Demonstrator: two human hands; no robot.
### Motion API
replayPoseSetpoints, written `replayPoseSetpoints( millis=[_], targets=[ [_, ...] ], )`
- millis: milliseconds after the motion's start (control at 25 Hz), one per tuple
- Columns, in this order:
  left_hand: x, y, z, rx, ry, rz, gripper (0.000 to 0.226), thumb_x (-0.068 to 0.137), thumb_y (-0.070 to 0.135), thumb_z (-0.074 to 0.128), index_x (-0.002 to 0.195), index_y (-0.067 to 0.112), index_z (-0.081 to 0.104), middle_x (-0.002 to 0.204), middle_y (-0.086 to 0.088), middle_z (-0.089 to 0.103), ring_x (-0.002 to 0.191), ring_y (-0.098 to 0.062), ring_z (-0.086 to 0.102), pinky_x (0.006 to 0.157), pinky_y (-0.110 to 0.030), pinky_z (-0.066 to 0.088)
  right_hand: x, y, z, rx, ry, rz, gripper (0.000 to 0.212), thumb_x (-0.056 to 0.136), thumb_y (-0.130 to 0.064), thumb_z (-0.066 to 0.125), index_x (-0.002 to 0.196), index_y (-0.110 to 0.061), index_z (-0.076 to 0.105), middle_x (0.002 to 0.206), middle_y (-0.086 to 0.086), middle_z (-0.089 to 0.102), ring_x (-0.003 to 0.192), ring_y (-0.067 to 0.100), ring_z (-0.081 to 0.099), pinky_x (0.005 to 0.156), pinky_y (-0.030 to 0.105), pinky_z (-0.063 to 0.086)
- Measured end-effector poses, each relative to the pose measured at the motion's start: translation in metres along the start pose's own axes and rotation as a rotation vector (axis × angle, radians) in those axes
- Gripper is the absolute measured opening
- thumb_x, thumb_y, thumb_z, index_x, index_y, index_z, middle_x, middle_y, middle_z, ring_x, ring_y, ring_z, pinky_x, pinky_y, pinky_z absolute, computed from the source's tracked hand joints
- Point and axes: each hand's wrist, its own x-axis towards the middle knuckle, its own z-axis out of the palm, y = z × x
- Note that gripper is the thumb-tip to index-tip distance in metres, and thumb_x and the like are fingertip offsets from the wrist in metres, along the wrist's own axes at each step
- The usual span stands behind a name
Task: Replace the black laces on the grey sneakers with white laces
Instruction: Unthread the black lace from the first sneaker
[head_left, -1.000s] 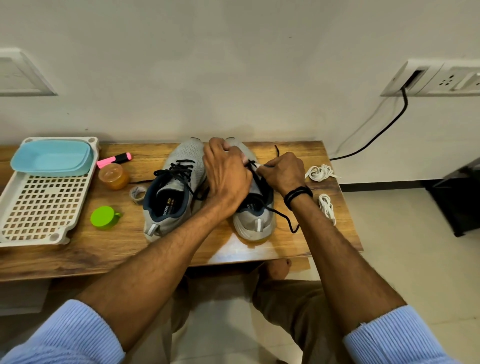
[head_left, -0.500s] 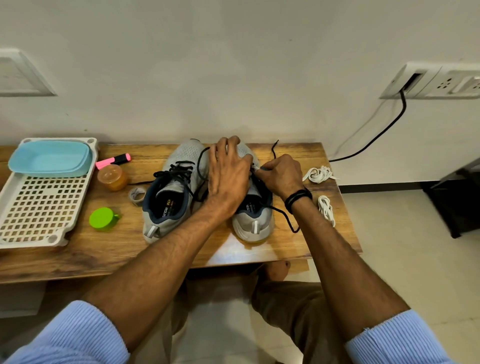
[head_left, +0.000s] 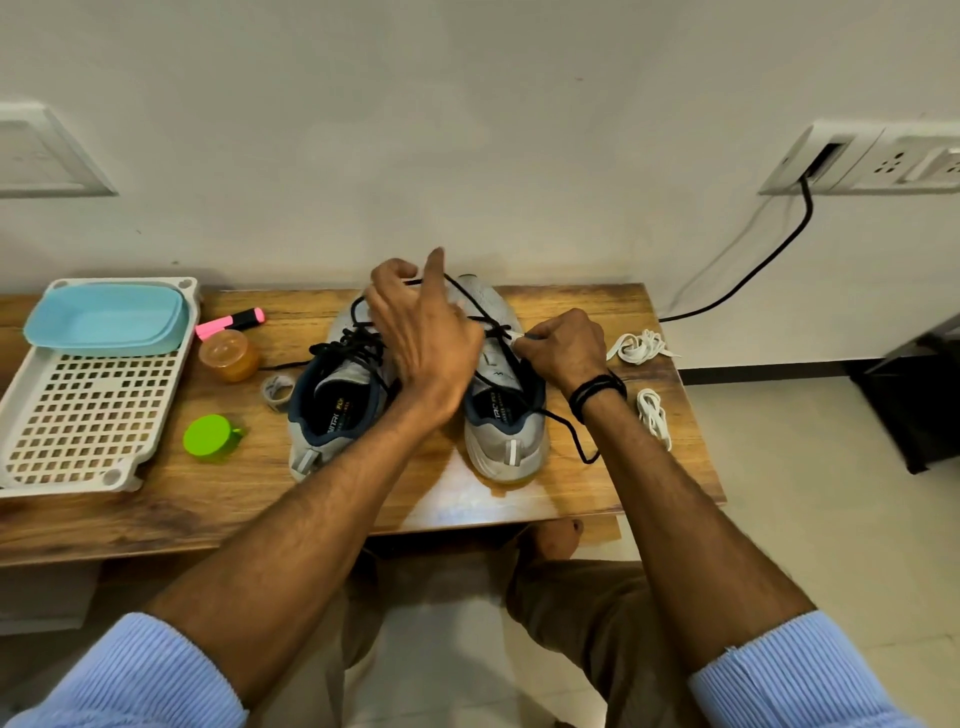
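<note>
Two grey sneakers stand side by side on the wooden table, heels toward me. The left sneaker (head_left: 332, 400) keeps its black lace tied. My left hand (head_left: 421, 332) is raised over the right sneaker (head_left: 498, 415) and pulls a black lace (head_left: 470, 301) up and away between thumb and curled fingers. My right hand (head_left: 563, 345) grips the right sneaker's upper at the eyelets. A loose end of that lace (head_left: 576, 441) trails on the table by my right wrist. Two bundles of white laces (head_left: 636, 347) (head_left: 653, 415) lie to the right of the shoes.
A white perforated tray (head_left: 88, 415) with a light blue lid (head_left: 106, 319) sits at the left. Near it lie a pink highlighter (head_left: 231, 321), an orange jar (head_left: 228, 356), a green cap (head_left: 208, 436) and a tape roll (head_left: 278, 391). A black cable (head_left: 753, 275) hangs from the wall socket.
My left hand has lifted off the right sneaker and moved up toward the wall, drawing the black lace out taut. My right hand stays on the shoe.
</note>
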Motion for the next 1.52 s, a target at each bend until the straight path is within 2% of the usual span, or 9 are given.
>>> replayPoseSetpoints(
  millis=[80,200,320,440,640,840,1000,1320,1520],
  targets=[
    [-0.008,0.003,0.009,0.125,-0.176,0.257,0.054,0.079,0.015,0.07,0.132,0.019,0.06,0.13,-0.012,0.043,0.119,-0.026,0.039,0.098,-0.037,0.035,-0.001,0.0,-0.001,0.001,-0.006,-0.014,0.012,0.077,-0.027,0.08,0.076,-0.015,0.08,0.076,0.006,0.074,0.076,0.021,0.07,0.068,0.036,0.059],
    [-0.013,0.001,0.022,0.241,-0.275,0.411,0.029,0.077,0.016,0.075,0.107,0.017,0.073,0.127,-0.01,0.046,0.117,-0.028,0.04,0.096,-0.039,0.036,-0.002,-0.001,-0.002,-0.019,-0.01,-0.024,0.011,0.077,-0.027,0.079,0.076,-0.016,0.079,0.074,0.005,0.073,0.074,0.02,0.069,0.06,0.03,0.053],
    [-0.01,-0.001,0.024,0.263,-0.236,0.391,0.014,0.076,0.018,0.076,0.088,0.012,0.075,0.118,-0.009,0.05,0.111,-0.027,0.043,0.09,-0.037,0.035,-0.004,-0.003,-0.001,-0.016,0.021,-0.018,0.013,0.076,-0.03,0.079,0.079,-0.017,0.08,0.075,0.005,0.074,0.074,0.019,0.068,0.058,0.025,0.047],
    [-0.005,-0.001,0.012,0.219,-0.147,0.18,0.015,0.078,0.023,0.066,0.079,0.008,0.07,0.111,-0.008,0.049,0.106,-0.026,0.041,0.09,-0.036,0.034,-0.003,-0.003,-0.001,0.015,0.069,0.052,0.011,0.075,-0.026,0.077,0.079,-0.016,0.08,0.08,0.007,0.075,0.079,0.023,0.07,0.068,0.033,0.057],
    [0.004,-0.001,-0.009,0.234,-0.053,0.017,0.041,0.061,0.03,0.042,0.086,0.007,0.064,0.108,-0.007,0.048,0.101,-0.023,0.04,0.088,-0.034,0.034,-0.005,-0.005,0.001,0.003,0.098,0.075,0.009,0.074,-0.023,0.075,0.077,-0.016,0.079,0.083,0.008,0.075,0.083,0.027,0.069,0.074,0.036,0.058],
    [0.0,0.001,0.004,0.26,-0.182,0.269,0.046,0.072,0.021,0.068,0.118,0.015,0.066,0.124,-0.013,0.047,0.114,-0.028,0.043,0.092,-0.038,0.037,-0.004,-0.002,0.001,-0.012,0.04,0.013,0.018,0.077,-0.028,0.078,0.089,-0.015,0.079,0.09,0.007,0.076,0.086,0.023,0.069,0.067,0.027,0.051],
    [-0.008,0.001,0.02,0.294,-0.303,0.415,0.026,0.081,0.022,0.072,0.105,0.014,0.073,0.123,-0.009,0.048,0.115,-0.028,0.042,0.095,-0.038,0.035,-0.008,-0.003,0.004,-0.031,0.059,-0.035,0.013,0.077,-0.027,0.078,0.083,-0.015,0.079,0.082,0.007,0.075,0.08,0.021,0.069,0.06,0.023,0.041],
    [-0.004,0.004,0.007,0.377,-0.239,0.215,0.029,0.071,0.03,0.064,0.086,0.006,0.07,0.109,-0.011,0.053,0.107,-0.027,0.042,0.092,-0.038,0.036,-0.01,-0.008,0.005,-0.016,0.115,0.016,0.014,0.078,-0.024,0.071,0.075,-0.011,0.077,0.076,0.009,0.072,0.077,0.027,0.067,0.06,0.026,0.044],
    [-0.003,-0.003,0.015,0.269,-0.268,0.332,0.035,0.077,0.023,0.072,0.111,0.017,0.072,0.122,-0.01,0.048,0.115,-0.029,0.041,0.095,-0.039,0.035,-0.01,-0.006,0.005,-0.015,0.086,-0.031,0.018,0.081,-0.028,0.073,0.085,-0.012,0.077,0.088,0.009,0.075,0.087,0.026,0.068,0.065,0.027,0.046]
  ],
)
